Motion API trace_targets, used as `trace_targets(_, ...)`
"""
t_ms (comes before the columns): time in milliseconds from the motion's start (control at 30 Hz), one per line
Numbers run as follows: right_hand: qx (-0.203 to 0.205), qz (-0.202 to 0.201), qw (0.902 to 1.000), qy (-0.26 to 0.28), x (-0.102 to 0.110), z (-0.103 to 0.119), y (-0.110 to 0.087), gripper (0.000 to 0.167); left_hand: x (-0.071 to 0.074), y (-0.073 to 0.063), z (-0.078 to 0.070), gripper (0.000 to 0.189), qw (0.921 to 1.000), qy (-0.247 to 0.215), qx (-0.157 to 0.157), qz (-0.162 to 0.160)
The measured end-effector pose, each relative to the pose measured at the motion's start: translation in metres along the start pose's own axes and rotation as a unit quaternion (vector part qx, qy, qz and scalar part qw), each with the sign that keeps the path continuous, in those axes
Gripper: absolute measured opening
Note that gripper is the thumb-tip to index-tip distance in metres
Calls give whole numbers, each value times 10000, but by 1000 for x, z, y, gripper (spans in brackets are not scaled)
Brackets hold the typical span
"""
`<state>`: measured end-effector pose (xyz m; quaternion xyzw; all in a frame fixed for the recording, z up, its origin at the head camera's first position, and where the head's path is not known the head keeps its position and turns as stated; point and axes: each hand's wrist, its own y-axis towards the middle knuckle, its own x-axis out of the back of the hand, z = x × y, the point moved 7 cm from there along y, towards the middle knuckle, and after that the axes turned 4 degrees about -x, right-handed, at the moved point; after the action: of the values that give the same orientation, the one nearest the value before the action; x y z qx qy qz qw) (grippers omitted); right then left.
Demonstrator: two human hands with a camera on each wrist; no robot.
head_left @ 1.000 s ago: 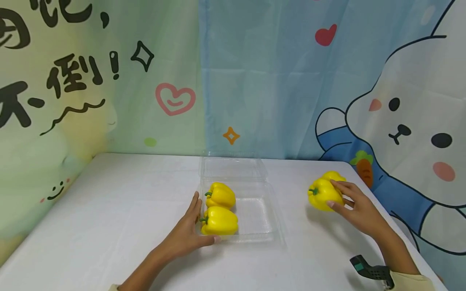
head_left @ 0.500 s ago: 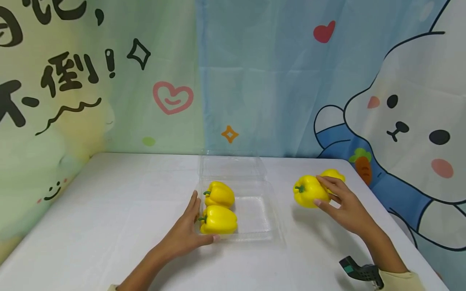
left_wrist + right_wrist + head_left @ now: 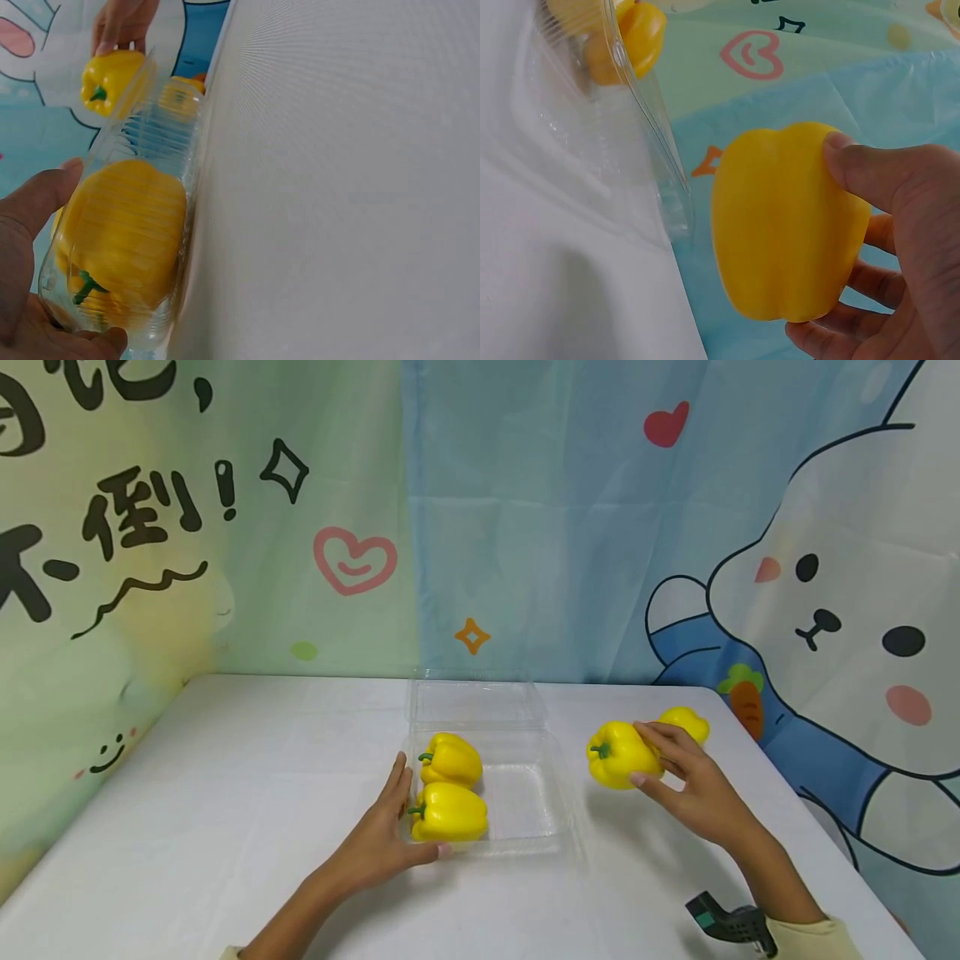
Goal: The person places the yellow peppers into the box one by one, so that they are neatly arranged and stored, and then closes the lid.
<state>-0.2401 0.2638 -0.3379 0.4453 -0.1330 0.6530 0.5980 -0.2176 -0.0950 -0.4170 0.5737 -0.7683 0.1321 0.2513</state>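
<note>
My right hand (image 3: 693, 789) holds a yellow bell pepper (image 3: 619, 755) above the right side of the table, thumb on the near side and fingertips behind. In the right wrist view, this pepper (image 3: 784, 225) shows its smooth, lobed side. My left hand (image 3: 386, 835) rests against the near left corner of a clear plastic container (image 3: 528, 810), fingers straight along its left wall and thumb across the front. Two yellow peppers lie inside on the left, one behind (image 3: 453, 760) the other (image 3: 452, 812), green stems pointing left. The container's right half holds nothing.
One more yellow pepper (image 3: 686, 723) sits at the table's far right, partly hidden behind my right hand. The container's hinged lid (image 3: 476, 703) lies open toward the back. A printed curtain (image 3: 540, 527) hangs right behind the white table (image 3: 247, 793).
My right hand has carried its pepper leftward toward the container, uncovering more of the pepper behind it. My left hand has stayed at the container's corner. The head view has shifted slightly.
</note>
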Motion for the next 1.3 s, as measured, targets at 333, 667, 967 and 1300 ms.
trace_targets(333,19,16,9998,209,-11,10,3,61,-1,0,1,122,10000,9,-14,3)
trace_targets(667,4,148,9995,265,-21,19,6,62,-1,0,0,121,10000,-5,-16,20)
trace_targets(967,-17,265,9989,398,-27,26,7,62,0,0,0,121,10000,-15,-4,10)
trace_targets(1300,169,287,9982,495,-36,32,10,61,0,0,0,121,10000,10,-19,16)
